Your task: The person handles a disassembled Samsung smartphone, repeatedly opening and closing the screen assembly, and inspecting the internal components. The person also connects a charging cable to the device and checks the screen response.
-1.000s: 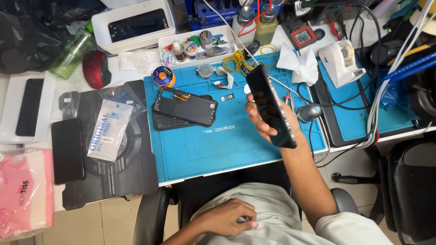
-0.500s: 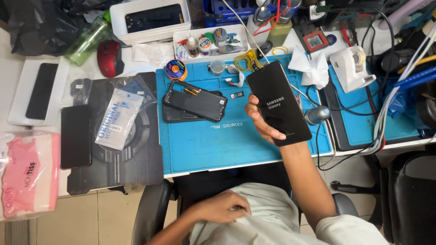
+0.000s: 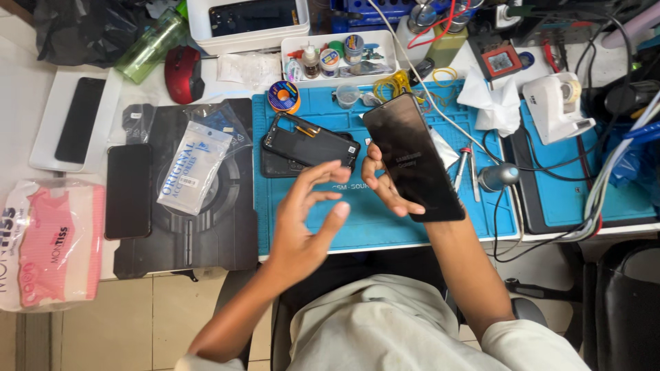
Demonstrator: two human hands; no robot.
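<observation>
- Right hand fingers wrapped round black phone, held tilted over blue mat near its front edge.
- Left hand spread loose, empty, hovering beside.
- Looks like inspection stage; probably needs steady two-handed grip next, opened phone frame lying mid-mat.

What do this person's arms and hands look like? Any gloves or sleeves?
Both hands are bare: no gloves, rings, or watch show on the left hand or the right hand. The forearms are uncovered too. Short, pale beige sleeves end near the elbows, matching the shirt. No markings or cables are on the arms.
</observation>
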